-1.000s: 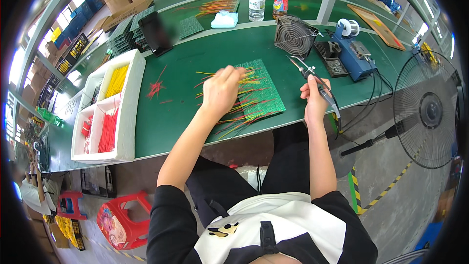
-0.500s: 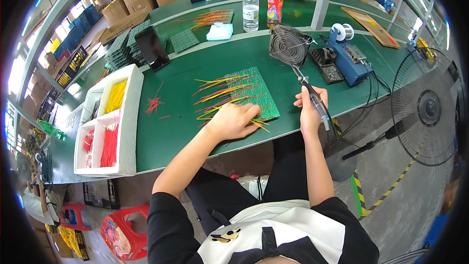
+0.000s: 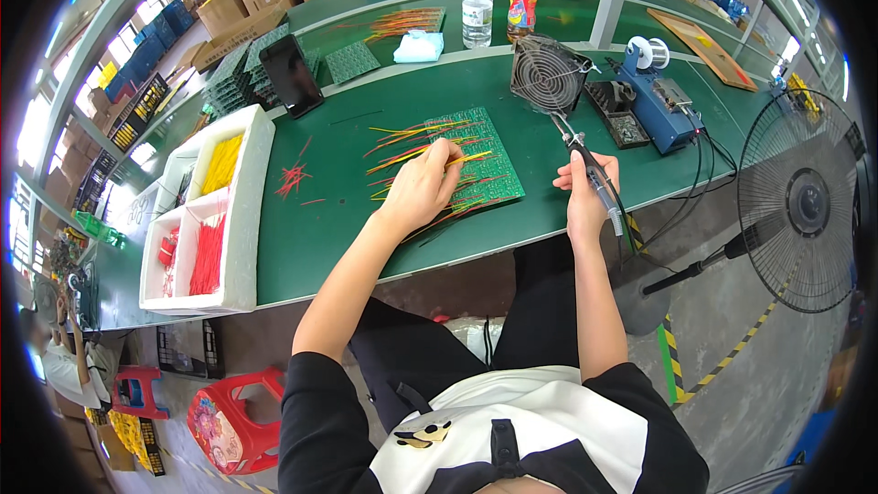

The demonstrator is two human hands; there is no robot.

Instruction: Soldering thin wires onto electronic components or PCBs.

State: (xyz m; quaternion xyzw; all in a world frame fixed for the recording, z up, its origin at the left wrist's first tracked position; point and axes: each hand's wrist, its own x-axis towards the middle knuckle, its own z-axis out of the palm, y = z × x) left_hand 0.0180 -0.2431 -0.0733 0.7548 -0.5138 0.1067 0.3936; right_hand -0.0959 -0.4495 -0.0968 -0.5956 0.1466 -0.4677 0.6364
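Observation:
A green circuit board panel (image 3: 501, 169) lies on the green table in front of me, with red and yellow wires (image 3: 395, 135) sticking out past its left side. My left hand (image 3: 421, 187) is over the board's left part, thumb and fingers pinched on a yellow wire (image 3: 476, 156) whose end points right across the board. Held in my right hand (image 3: 590, 201) is a soldering iron (image 3: 597, 181) with a dark handle and a clear tube along it. Its tip points up and away, right of the board and close to a small square fan (image 3: 546, 80).
A white foam box (image 3: 244, 220) of yellow and red wires stands left, with loose red wires (image 3: 293, 178) beside it. A blue soldering unit (image 3: 663, 114) with a spool stands right. Behind are a phone (image 3: 291, 78), two bottles (image 3: 476, 9) and stacked boards. A large fan (image 3: 805, 201) stands far right.
My left hand has moved up and away from the board's near edge, and a yellow wire now shows between its fingers. My right hand has barely moved; the view has shifted slightly.

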